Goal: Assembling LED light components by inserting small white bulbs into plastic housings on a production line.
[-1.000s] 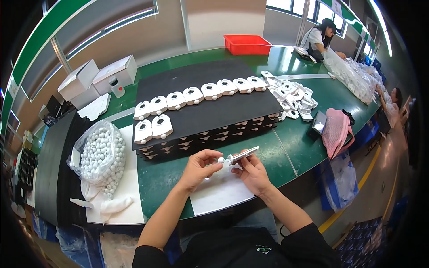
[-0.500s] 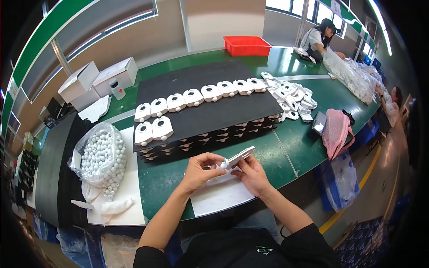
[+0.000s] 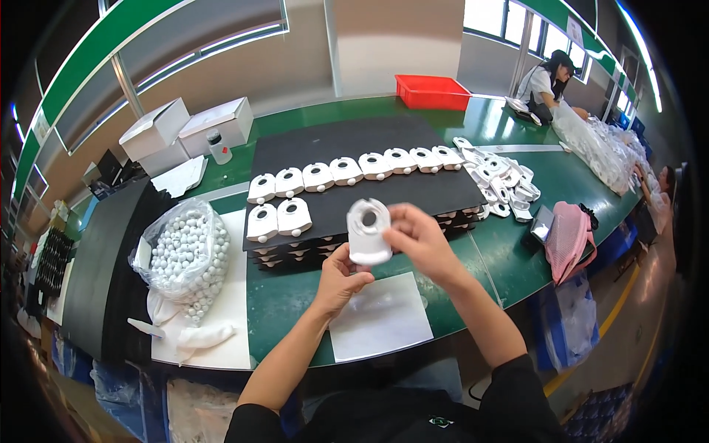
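A white plastic part [image 3: 371, 249] with a round hole is raised above the table, its broad face toward me. My right hand [image 3: 422, 240] grips it by the right edge, between thumb and fingers. At the part's lower left corner is my left hand [image 3: 341, 282], open, its fingertips partly hidden behind the part and its thumb apart below it. Under the hands lies a white sheet [image 3: 382, 325]. Beyond them, similar white parts stand in rows, such as this one [image 3: 295, 216], on a stack of black foam sheets [image 3: 336, 134].
At left, a clear bag of white balls [image 3: 188, 247] stands beside black sheets [image 3: 103, 258]. More white parts [image 3: 506, 184] lie heaped right of the stack, near a pink bag [image 3: 569, 244]. A red bin [image 3: 432, 92] is at the back; a person [image 3: 545, 85] sits far right.
The white part has turned from edge-on to face me and risen toward the foam stack. My left hand's pinch on the small white ball has loosened. The view has shifted slightly.
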`<state>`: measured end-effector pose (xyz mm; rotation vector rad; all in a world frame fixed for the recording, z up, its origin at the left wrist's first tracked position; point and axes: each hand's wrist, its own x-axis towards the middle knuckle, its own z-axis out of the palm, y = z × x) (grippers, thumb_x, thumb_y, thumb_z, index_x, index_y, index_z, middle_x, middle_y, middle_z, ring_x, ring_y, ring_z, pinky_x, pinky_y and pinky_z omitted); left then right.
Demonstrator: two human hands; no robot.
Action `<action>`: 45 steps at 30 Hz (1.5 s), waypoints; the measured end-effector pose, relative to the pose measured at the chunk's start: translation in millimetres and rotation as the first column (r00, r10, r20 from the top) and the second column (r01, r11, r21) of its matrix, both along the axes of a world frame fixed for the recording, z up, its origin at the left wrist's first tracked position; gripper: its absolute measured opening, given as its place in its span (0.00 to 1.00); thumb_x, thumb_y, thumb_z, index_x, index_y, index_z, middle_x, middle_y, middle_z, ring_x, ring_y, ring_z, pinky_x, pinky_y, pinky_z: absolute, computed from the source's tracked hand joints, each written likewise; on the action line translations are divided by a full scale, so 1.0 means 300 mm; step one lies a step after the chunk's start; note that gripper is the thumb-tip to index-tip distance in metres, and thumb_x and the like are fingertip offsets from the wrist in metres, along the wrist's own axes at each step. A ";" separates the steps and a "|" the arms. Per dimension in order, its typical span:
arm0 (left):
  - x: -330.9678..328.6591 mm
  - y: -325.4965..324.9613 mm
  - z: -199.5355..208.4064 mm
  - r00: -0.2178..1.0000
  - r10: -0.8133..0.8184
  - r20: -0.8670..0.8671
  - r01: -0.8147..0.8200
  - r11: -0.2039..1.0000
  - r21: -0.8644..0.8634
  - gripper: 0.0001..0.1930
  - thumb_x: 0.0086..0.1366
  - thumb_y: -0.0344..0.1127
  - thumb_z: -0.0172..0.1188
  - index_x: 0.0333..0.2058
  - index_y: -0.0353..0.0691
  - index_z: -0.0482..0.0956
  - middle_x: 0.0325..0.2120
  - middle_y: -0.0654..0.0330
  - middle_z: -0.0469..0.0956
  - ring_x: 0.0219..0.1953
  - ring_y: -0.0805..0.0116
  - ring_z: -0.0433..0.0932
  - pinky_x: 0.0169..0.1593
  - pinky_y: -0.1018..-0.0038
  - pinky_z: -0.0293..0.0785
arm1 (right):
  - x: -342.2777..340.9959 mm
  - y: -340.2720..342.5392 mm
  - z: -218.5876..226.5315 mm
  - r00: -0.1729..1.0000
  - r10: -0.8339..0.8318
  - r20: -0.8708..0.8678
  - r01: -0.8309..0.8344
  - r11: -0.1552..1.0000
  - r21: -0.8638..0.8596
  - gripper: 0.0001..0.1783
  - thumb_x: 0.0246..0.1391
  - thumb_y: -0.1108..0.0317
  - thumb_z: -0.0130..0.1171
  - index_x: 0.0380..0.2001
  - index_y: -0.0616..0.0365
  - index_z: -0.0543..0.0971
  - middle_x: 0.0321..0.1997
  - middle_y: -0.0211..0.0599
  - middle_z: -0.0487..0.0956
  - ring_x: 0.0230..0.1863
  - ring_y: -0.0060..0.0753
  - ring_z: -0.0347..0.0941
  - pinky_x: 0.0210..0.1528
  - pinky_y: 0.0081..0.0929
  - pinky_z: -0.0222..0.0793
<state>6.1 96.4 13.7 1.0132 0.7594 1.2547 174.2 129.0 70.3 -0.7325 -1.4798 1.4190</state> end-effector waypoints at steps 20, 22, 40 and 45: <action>-0.001 0.005 -0.037 0.987 -0.097 -0.126 0.088 0.994 -0.072 0.09 0.59 0.37 0.57 0.33 0.38 0.73 0.20 0.68 0.70 0.18 0.85 0.64 0.21 0.87 0.60 | -0.163 -0.026 0.197 0.970 -0.241 0.023 0.153 0.684 0.713 0.09 0.46 0.76 0.54 0.34 0.64 0.74 0.27 0.37 0.73 0.27 0.28 0.69 0.30 0.24 0.66; 0.028 0.025 -0.102 0.976 0.082 -0.201 -0.021 0.956 0.291 0.07 0.58 0.34 0.58 0.33 0.38 0.74 0.22 0.68 0.72 0.22 0.84 0.68 0.25 0.86 0.63 | -0.118 -0.195 0.288 0.983 -0.092 -0.157 0.181 0.561 0.808 0.06 0.43 0.80 0.51 0.27 0.59 0.74 0.25 0.33 0.72 0.27 0.30 0.68 0.29 0.28 0.65; -0.823 0.047 0.252 -0.086 0.813 -0.576 -0.482 0.472 0.738 0.10 0.57 0.36 0.53 0.32 0.35 0.74 0.28 0.57 0.75 0.25 0.68 0.71 0.31 0.72 0.67 | -0.050 -0.560 0.481 0.803 0.284 -0.523 0.040 0.852 0.523 0.04 0.35 0.75 0.60 0.12 0.58 0.77 0.22 0.34 0.73 0.24 0.29 0.64 0.26 0.24 0.59; -0.942 0.077 0.133 -0.340 0.549 -0.764 -0.276 0.718 0.639 0.17 0.53 0.45 0.57 0.35 0.36 0.74 0.34 0.51 0.74 0.40 0.54 0.69 0.44 0.63 0.64 | -0.054 -0.568 0.460 0.766 0.290 -0.574 0.079 0.843 0.531 0.06 0.35 0.76 0.60 0.10 0.58 0.76 0.21 0.35 0.73 0.23 0.29 0.64 0.25 0.24 0.59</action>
